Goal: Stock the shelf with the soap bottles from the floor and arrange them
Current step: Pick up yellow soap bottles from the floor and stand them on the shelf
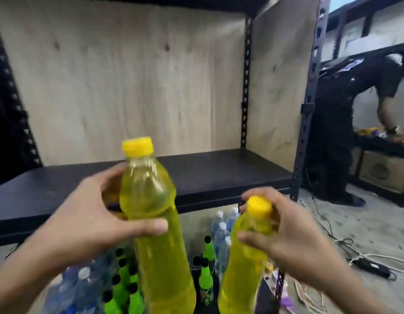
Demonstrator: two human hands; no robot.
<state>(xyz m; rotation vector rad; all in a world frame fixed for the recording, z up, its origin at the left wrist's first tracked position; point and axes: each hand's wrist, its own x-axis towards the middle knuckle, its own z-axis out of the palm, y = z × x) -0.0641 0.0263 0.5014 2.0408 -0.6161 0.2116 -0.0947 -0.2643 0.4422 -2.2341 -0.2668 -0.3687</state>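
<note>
Standing before the black shelf (219, 168), its board bare against plywood backing; a second person (346, 123) bends at right. Left hand (87, 214) wraps the taller yellow soap bottle (155, 214) at its shoulder; right hand (284, 232) pinches the shorter yellow bottle (244, 264) below its cap. Both are raised before the shelf edge, above green bottles (126, 288) on the floor.

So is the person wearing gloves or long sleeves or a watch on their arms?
No. The left hand and the right hand are both bare, with no gloves. Both forearms are uncovered as far as the picture shows, so no sleeves reach them. No watch, ring or bracelet is visible on either one. The fingernails look short and plain.
</note>
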